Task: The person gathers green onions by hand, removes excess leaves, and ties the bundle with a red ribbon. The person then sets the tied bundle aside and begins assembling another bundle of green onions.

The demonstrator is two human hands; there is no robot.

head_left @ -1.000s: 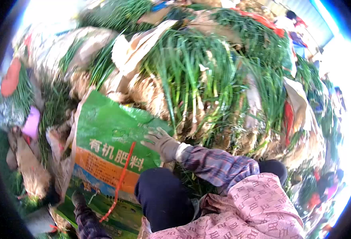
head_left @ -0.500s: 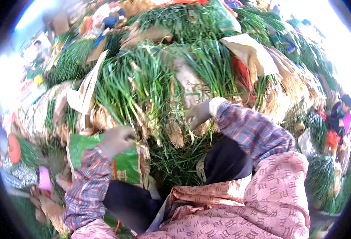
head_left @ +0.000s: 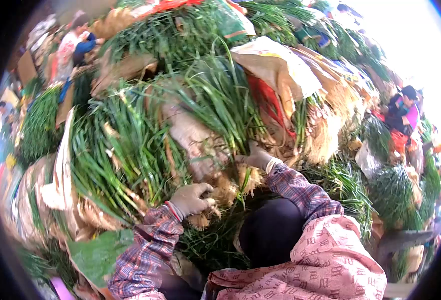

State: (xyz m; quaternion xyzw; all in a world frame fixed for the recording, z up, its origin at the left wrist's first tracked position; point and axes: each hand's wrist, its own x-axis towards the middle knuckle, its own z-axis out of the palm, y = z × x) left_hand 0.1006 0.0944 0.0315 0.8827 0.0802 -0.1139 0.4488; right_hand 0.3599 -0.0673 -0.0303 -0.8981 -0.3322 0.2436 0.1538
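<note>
My left hand, in a pale glove, is half curled beside a clump of tan roots. Its thumb and fingers stand apart, with nothing visible between them. Farther right, my gloved right hand is closed at the lower end of a bunch of long green stalks; its fingertips are partly hidden. Left of that bunch lies a dirty pale sack. More leafy stalks with pale root ends spread out beyond my left hand.
A white sack with red cloth below it lies at the upper right. A green printed sheet is at the lower left. People are at the right edge and upper left, among more piles of greens. Loose leaves lie below my hands.
The view has swung right and the pile appears shifted left. My left hand has moved right to the root clump. My right hand has moved onto the base of the stalks.
</note>
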